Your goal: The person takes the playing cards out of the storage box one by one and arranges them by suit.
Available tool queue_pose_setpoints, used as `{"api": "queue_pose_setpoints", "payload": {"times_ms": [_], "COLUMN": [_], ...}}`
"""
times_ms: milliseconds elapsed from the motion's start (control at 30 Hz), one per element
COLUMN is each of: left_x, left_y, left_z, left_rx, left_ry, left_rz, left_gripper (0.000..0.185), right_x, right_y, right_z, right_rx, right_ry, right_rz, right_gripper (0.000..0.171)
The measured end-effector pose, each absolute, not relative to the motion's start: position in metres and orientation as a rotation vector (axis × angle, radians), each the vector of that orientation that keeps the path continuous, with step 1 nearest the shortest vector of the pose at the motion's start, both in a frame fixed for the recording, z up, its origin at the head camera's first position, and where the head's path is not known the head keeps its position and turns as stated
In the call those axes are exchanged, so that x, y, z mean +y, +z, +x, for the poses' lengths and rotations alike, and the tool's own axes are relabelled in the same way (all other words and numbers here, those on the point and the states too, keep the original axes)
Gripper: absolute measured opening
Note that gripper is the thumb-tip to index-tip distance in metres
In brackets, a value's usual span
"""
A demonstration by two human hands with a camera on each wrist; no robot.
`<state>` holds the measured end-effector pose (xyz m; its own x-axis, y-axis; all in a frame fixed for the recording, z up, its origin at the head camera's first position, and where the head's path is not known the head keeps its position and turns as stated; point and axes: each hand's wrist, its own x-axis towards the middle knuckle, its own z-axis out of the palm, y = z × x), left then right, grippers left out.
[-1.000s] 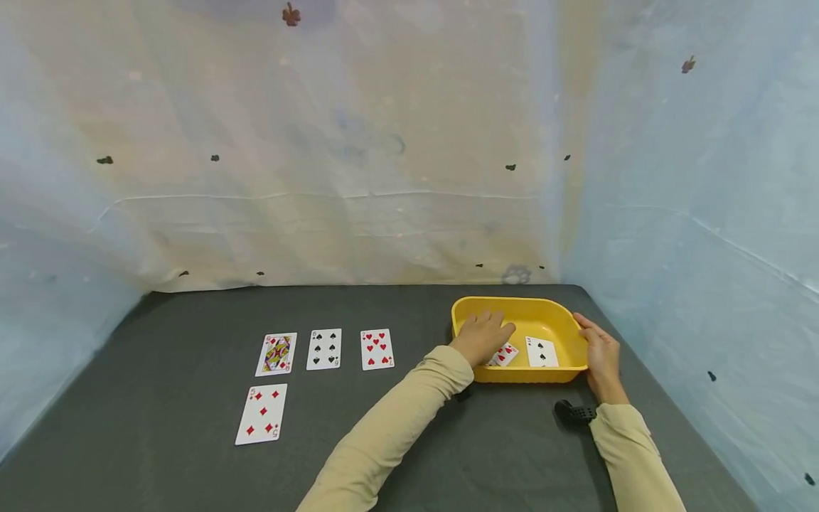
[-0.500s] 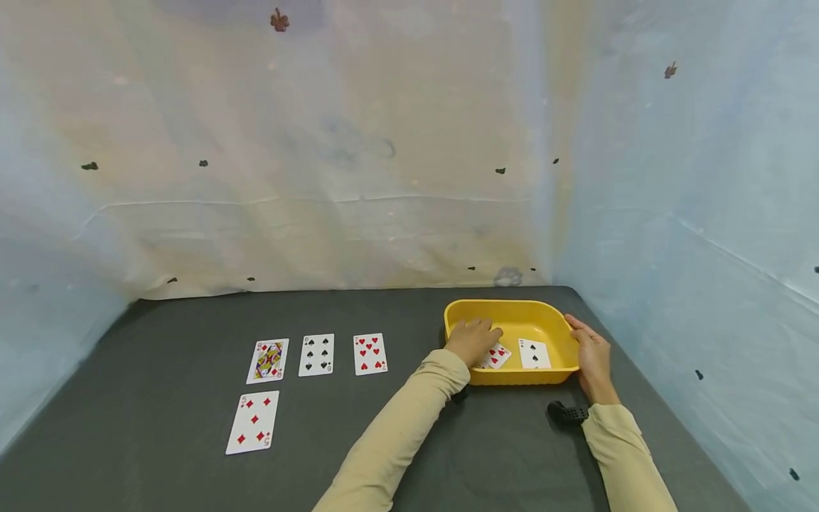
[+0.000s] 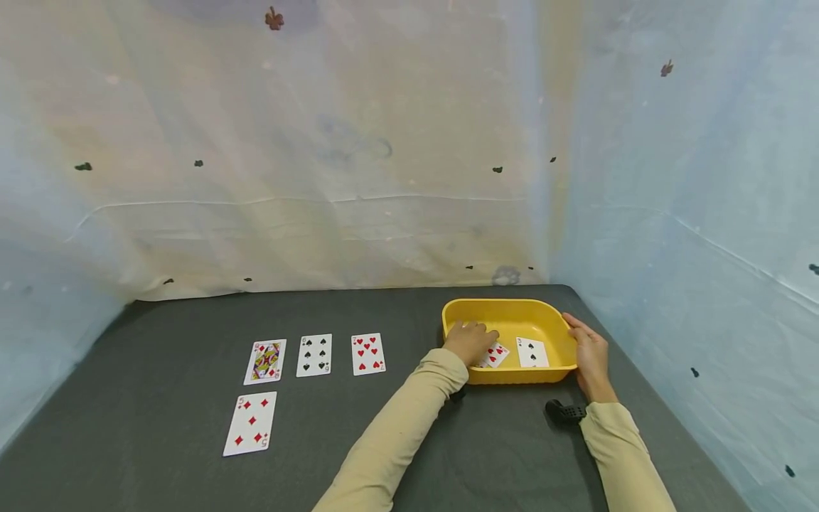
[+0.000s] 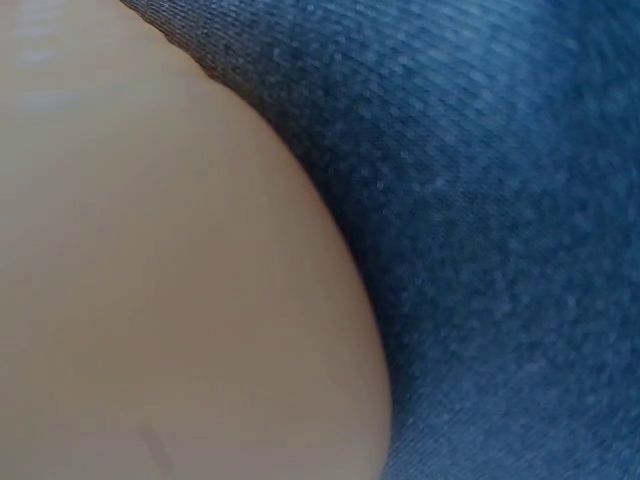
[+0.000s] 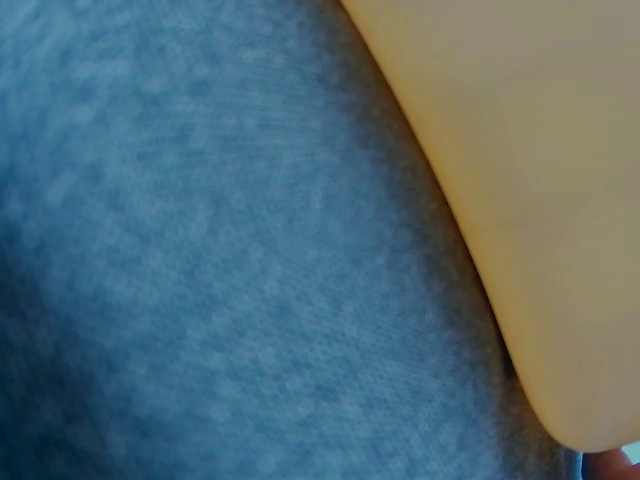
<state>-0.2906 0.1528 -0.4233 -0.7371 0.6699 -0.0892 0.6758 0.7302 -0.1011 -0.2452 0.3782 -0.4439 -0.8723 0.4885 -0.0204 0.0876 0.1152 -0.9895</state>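
In the head view, a yellow tray sits at the right of the dark table. My right hand grips its right side at the rim. My left hand reaches over the near left rim, fingers pointing down inside; the fingertips are hidden, so any hold on a card cannot be seen. A card with red hearts lies partly under that hand. Beside it is a spade card, leaning near the front wall. The right wrist view shows a smooth yellowish surface, probably the tray wall, over dark cloth.
Left of the tray, a row holds a queen of diamonds, a six of spades and a seven of hearts. A five of diamonds lies nearer, below the queen. Pale sheets hang behind and at the sides.
My left hand's fingers have dipped slightly lower into the tray. The whole head view has shifted a little; the right hand keeps its place on the tray and the laid-out cards stay put.
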Motion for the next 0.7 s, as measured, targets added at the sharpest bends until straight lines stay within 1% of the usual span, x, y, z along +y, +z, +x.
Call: {"api": "queue_pose_setpoints", "payload": {"times_ms": [267,600,700], "left_x": [0.1523,0.1520,0.1517], "left_y": [-0.4230,-0.4228,-0.4222], "left_z": [-0.2914,-0.2950,-0.2950], "left_rx": [2.884,2.846,2.830], "left_ry": [-0.215,-0.151,-0.146], "left_rz": [1.121,1.095,1.097], "left_gripper": [0.036,0.044,0.042], "right_x": [0.3783,0.3776,0.3774], "right_y": [-0.4424,-0.4419,-0.4428], "right_z": [-0.2444,-0.2448,-0.2452], "right_rx": [-2.075,-2.054,-2.059], "right_ry": [1.835,1.855,1.852], "right_rz": [-0.559,-0.555,-0.553], "right_gripper": [0.042,0.042,0.042]}}
